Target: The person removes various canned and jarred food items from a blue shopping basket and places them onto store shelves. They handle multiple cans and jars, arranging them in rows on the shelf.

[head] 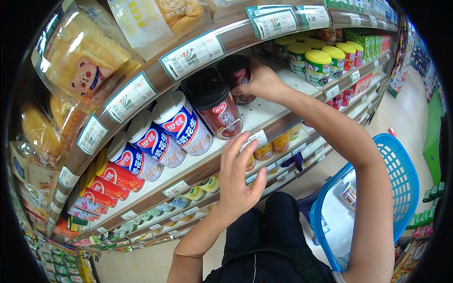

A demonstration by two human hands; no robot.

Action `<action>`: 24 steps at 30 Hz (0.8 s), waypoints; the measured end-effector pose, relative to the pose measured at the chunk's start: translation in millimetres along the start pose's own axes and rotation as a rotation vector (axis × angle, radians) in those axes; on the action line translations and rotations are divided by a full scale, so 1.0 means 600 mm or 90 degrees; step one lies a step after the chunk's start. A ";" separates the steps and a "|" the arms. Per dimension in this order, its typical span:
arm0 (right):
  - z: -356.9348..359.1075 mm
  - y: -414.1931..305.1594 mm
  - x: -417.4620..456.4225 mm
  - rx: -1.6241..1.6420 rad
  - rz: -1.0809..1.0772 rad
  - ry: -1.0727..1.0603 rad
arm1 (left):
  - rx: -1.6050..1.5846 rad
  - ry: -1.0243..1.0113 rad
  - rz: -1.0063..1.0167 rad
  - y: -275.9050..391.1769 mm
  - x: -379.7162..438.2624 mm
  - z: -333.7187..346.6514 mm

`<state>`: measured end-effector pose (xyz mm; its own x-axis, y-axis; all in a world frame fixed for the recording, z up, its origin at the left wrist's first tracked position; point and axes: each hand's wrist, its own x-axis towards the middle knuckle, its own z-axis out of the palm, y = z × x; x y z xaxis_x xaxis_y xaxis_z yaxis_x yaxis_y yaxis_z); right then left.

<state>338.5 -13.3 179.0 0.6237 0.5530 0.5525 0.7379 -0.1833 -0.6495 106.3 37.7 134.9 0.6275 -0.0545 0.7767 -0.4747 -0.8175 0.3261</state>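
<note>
My right hand [262, 82] grips a dark brown can with a black lid [238, 72] on the store shelf, its fingers around the can's right side. In front of it stands a larger dark can with a black lid [219, 109]. My left hand [239, 173] is raised near the shelf's front edge, holding nothing, with its fingers apart and its fingertips just below the larger can. Left of these stand several blue and white cans [185, 123] with white lids, then red cans [124, 177] with yellow lids.
Green and white cans with yellow lids [317, 69] stand farther right. The price rail [233, 33] of the shelf above, carrying bagged bread [85, 56], overhangs the cans. A blue plastic basket [407, 177], holding a can [348, 196], is at the lower right.
</note>
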 end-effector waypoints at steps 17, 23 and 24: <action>-0.372 -0.026 -0.402 -0.342 0.217 -0.086 | -0.192 -0.115 0.060 0.094 -0.043 0.103; -0.388 0.042 -0.609 -0.365 0.716 -0.367 | -0.314 -0.244 0.093 0.149 -0.081 0.152; -0.390 0.054 -0.629 -0.372 0.716 -0.431 | -0.315 -0.276 0.104 0.157 -0.089 0.157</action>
<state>187.5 -418.1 72.0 0.8187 0.1360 -0.5579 0.0468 -0.9841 -0.1712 86.6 -90.5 73.4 0.6655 -0.4638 0.5848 -0.7463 -0.4256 0.5118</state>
